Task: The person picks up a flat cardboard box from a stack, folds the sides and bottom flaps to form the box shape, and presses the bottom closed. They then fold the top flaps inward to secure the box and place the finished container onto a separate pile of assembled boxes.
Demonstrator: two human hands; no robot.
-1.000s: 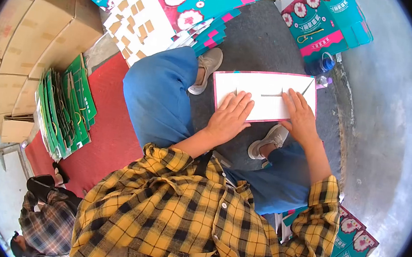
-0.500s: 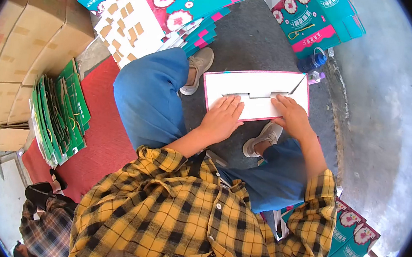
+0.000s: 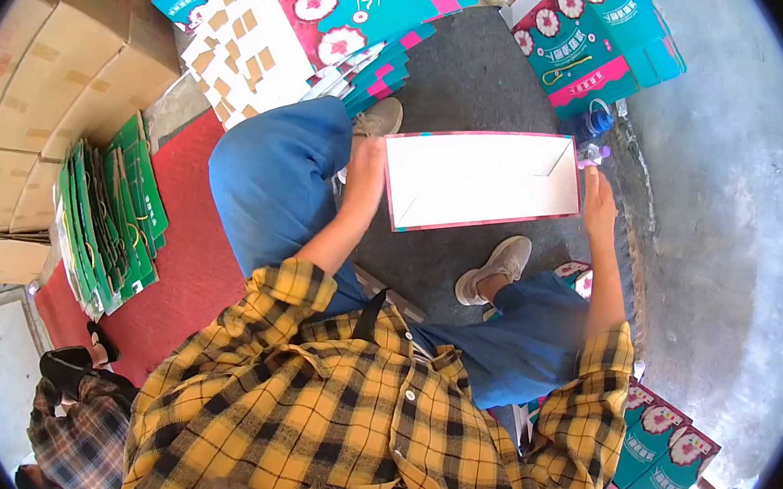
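An open-topped box (image 3: 482, 183) with a white inside and a pink rim is held up between my hands, above the dark floor. My left hand (image 3: 367, 171) lies against the box's left end, its fingers along the outer side. At the right end, my right hand (image 3: 600, 203) presses the outer side of the box with its fingers near the upper right corner. The inside bottom looks flat and white, with a shadowed fold near the right end. The outer walls of the box are mostly hidden.
Flattened teal and pink cartons (image 3: 368, 2) are stacked ahead. Printed boxes (image 3: 599, 48) and a blue bottle (image 3: 598, 119) stand at the upper right. Green bags (image 3: 116, 218) and brown cartons (image 3: 61, 52) are on the left. Another person (image 3: 77, 422) sits at the lower left.
Both hands have come out of the box, moving apart to its two ends. The slots and flaps seen inside earlier no longer show, and the bottom looks flat.
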